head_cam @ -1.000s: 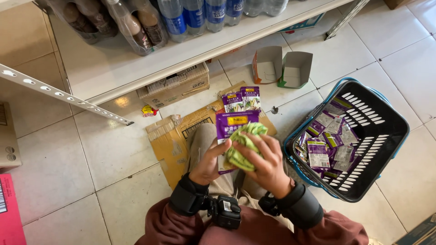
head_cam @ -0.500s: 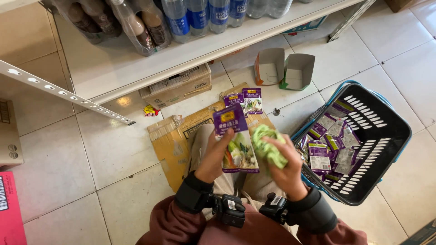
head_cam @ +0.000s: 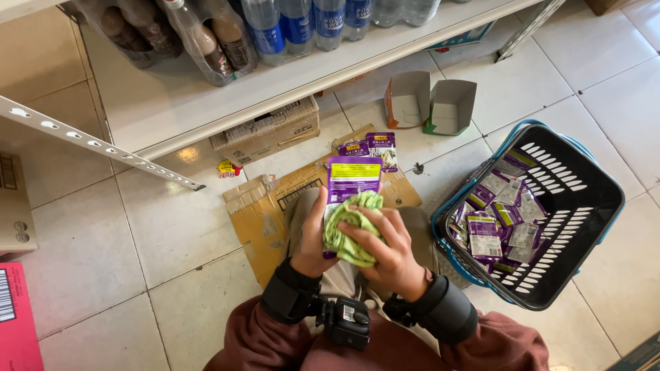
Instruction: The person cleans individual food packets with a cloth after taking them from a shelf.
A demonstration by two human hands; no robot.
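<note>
Pressing green cloth against purple packet, basket rim near

You are in a shop, down on the floor of an aisle. Above you runs a white shelf stocked with rows of bottled drinks, some clear with blue labels, some brown. The floor is pale tile, and a loose perforated shelf rail lies across it. Beside you sits a black shopping basket with blue handles, filled with many identical purple sachets. Flattened cardboard, a brown carton under the shelf and two emptied display boxes all point to restocking.
</note>
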